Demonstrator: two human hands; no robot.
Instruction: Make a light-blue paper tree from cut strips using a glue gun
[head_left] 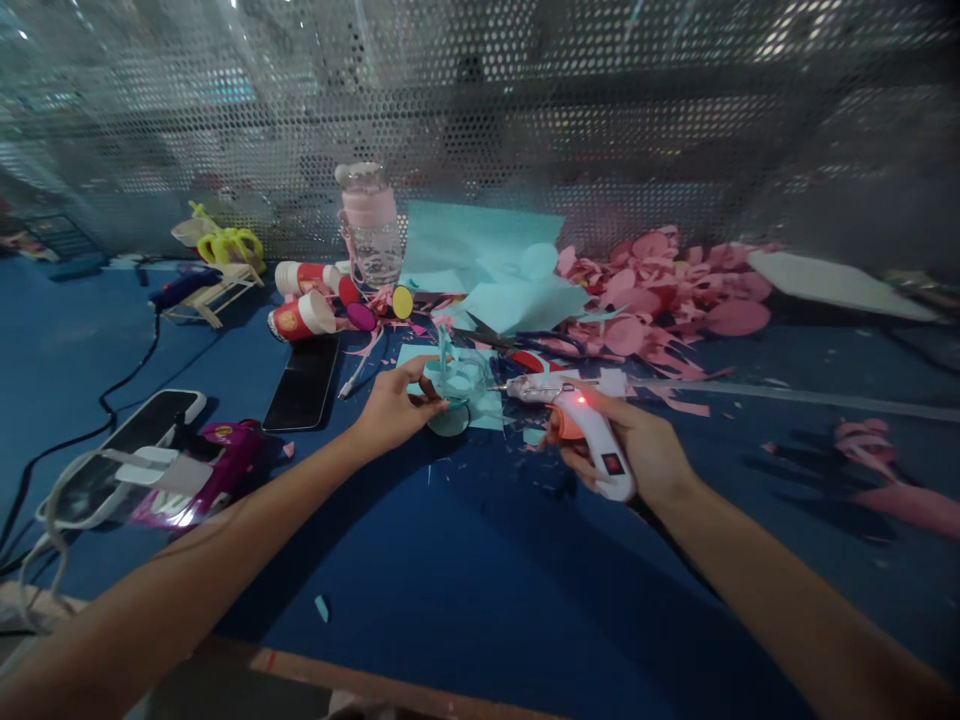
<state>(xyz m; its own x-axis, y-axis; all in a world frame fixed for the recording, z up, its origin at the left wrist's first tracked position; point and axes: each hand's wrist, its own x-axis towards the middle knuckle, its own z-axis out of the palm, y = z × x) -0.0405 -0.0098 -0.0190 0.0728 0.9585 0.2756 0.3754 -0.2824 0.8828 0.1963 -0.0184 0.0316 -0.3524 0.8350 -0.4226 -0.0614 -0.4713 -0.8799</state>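
Near the middle of the blue table, my left hand is closed, its thumb and fingertips pinching the edge of a small light-blue paper craft piece. Part of that piece looks clear, and its exact shape is blurred. My right hand is wrapped round a white hot glue gun with an orange trigger and a glowing red light. The gun's nozzle points left, close to the craft piece; whether they touch I cannot tell. A clear glue stick seems to extend from its back.
Light-blue paper sheets, scissors and a heap of pink paper cutouts lie behind my hands. A pink-capped bottle, red-and-white paper cups, a phone and a power strip stand or lie leftward. Perforated metal backs the table.
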